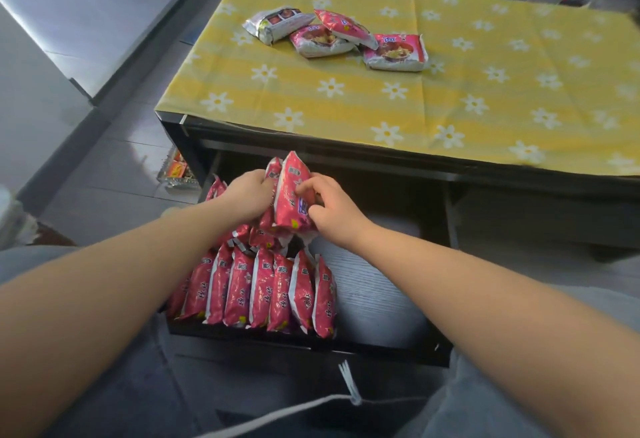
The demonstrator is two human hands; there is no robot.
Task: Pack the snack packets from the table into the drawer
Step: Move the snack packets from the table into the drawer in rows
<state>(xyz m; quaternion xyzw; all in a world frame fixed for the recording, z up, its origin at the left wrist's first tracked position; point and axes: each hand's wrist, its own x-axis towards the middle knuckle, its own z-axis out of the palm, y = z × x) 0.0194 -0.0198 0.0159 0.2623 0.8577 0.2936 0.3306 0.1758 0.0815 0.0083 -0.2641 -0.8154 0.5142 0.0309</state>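
Note:
Several pink snack packets lie in a loose cluster at the far left of the table, which is covered by a yellow flowered cloth. Below the table's front edge the black drawer stands pulled out. A row of pink packets stands on edge along its front left. Behind that row, my right hand grips an upright pink packet over the drawer. My left hand holds other packets pressed against its left side.
A silver tray with orange wrappers sits on the floor left of the table. The drawer's right half shows bare dark wood. Black cables lie at the table's far edge. A white cord hangs over my lap.

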